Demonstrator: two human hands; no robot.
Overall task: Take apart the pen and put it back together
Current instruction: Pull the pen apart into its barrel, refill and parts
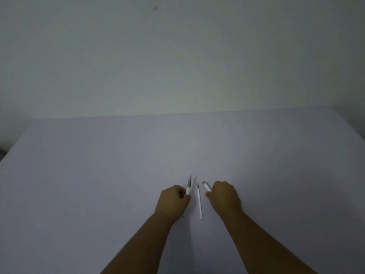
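Note:
The pen is apart in three pieces on the pale table point(118, 175). My left hand point(173, 200) grips the front barrel piece point(189, 184), white at the grip with a grey pointed tip aimed away from me. My right hand point(225, 196) holds the white rear barrel piece point(206, 186), whose grey end points up and left. Between both hands the thin white refill point(199, 202) lies loose on the table, its dark tip facing away. A tiny dark speck point(183, 217), perhaps a spring, lies by my left wrist.
The table's far edge meets a plain pale wall point(177, 56). The table's left edge slants away at the left, with something dark beyond it point(2, 151).

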